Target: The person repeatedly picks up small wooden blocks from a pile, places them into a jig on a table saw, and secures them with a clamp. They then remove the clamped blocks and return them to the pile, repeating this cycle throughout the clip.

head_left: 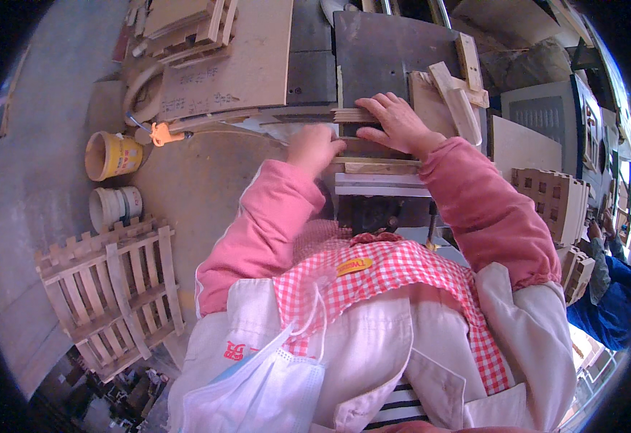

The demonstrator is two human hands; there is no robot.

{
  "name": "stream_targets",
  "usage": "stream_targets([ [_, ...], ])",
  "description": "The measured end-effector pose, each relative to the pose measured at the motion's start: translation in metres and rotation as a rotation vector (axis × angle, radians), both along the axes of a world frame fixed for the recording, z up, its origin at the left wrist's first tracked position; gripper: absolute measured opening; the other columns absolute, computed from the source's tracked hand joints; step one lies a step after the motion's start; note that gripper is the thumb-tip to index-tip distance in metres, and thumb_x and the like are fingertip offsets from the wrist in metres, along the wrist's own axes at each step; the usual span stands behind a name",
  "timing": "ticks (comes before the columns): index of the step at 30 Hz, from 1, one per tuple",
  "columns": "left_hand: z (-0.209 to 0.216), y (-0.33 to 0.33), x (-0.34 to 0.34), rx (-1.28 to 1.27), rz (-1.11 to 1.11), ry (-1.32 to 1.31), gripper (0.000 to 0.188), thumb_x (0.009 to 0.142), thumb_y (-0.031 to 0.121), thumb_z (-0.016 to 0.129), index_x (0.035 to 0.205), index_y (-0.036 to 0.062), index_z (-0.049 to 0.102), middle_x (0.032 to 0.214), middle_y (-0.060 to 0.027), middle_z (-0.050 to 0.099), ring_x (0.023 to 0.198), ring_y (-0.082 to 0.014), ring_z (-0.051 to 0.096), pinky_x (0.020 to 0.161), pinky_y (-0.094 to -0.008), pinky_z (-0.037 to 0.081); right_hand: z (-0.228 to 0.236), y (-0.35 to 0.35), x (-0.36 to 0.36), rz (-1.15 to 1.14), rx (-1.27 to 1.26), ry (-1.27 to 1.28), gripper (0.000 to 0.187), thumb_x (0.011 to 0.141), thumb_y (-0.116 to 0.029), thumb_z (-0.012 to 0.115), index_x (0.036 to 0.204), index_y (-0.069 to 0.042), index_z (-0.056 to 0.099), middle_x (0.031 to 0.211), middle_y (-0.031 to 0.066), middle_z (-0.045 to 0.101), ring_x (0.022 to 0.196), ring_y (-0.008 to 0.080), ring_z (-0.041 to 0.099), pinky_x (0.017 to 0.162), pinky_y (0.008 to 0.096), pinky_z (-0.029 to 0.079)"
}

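Observation:
My right hand (400, 128) lies with its fingers stretched out and thumb apart, over a small stack of thin wooden strips (349, 115) on a dark machine table (391, 50). Close by on the left, my left hand (313, 150) is closed at the table's left edge, near the ends of the wood. What its fingers hold, if anything, is hidden. Just nearer to me, a wooden strip (380, 167) runs across the front of the table, above a pale metal bar (382, 185).
Wooden offcuts (454, 101) lie on the table's right side. A large board (236, 68) with stacked planks stands at far left. Below are a yellow bucket (113, 156), a white bucket (115, 208) and a wooden pallet (117, 292). Another person's blue clothing (607, 307) shows at right.

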State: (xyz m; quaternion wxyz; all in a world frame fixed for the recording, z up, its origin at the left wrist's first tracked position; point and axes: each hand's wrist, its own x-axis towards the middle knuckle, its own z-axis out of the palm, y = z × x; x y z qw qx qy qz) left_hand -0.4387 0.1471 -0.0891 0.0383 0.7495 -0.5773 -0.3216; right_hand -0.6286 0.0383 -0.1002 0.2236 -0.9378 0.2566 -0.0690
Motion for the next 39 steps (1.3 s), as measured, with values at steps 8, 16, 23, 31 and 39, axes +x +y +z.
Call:
stream_targets([
  [8,-0.006,-0.003,0.004,-0.517,0.605,0.765,0.056,0.095,0.048,0.048,0.127,0.002,0.055,0.134,-0.0164,0.052,0.123,-0.0257,0.052,0.106,-0.0373,0.035,0.0,-0.003,0.0,0.043,-0.007,0.024,0.051,0.08,-0.022,0.068,0.125,-0.008,0.051,0.117,0.0125,0.055,0.112,0.034,0.048,0.096,0.0452,0.04],
  [16,-0.031,-0.022,-0.036,-0.556,0.762,1.387,0.078,0.099,0.057,0.019,0.145,-0.0063,0.024,0.152,-0.0201,0.026,0.14,-0.0288,0.028,0.116,-0.037,0.016,0.003,-0.006,-0.026,-0.047,0.009,0.063,0.048,0.077,-0.015,0.071,0.121,-0.006,0.053,0.117,0.013,0.055,0.112,0.0341,0.048,0.1,0.0421,0.039],
  [23,-0.017,-0.006,0.001,-0.437,0.395,0.898,0.049,0.087,0.022,0.066,0.128,0.0,0.05,0.111,-0.009,0.06,0.103,-0.0171,0.056,0.092,-0.031,0.043,0.014,-0.004,-0.02,-0.096,0.064,0.016,0.038,0.079,-0.016,0.068,0.113,-0.006,0.054,0.105,0.0128,0.056,0.105,0.0353,0.052,0.09,0.043,0.043],
  [31,0.047,0.017,0.049,-0.525,0.233,0.669,0.04,0.078,0.011,0.072,0.114,0.0003,0.058,0.106,-0.0148,0.064,0.093,-0.0193,0.062,0.084,-0.0311,0.048,0.059,0.006,0.008,-0.065,0.398,-0.152,0.039,0.08,-0.012,0.07,0.114,-0.002,0.053,0.101,0.0136,0.056,0.092,0.0294,0.058,0.08,0.0356,0.047],
  [39,0.106,0.016,0.185,-0.547,0.44,0.629,0.041,0.084,0.018,0.069,0.116,-0.0059,0.06,0.1,-0.0078,0.066,0.092,-0.0166,0.061,0.082,-0.0288,0.048,0.096,0.0,0.116,-0.295,0.902,-0.466,0.044,0.084,-0.017,0.071,0.119,0.002,0.053,0.103,0.0089,0.062,0.091,0.0144,0.058,0.08,0.0306,0.049],
])
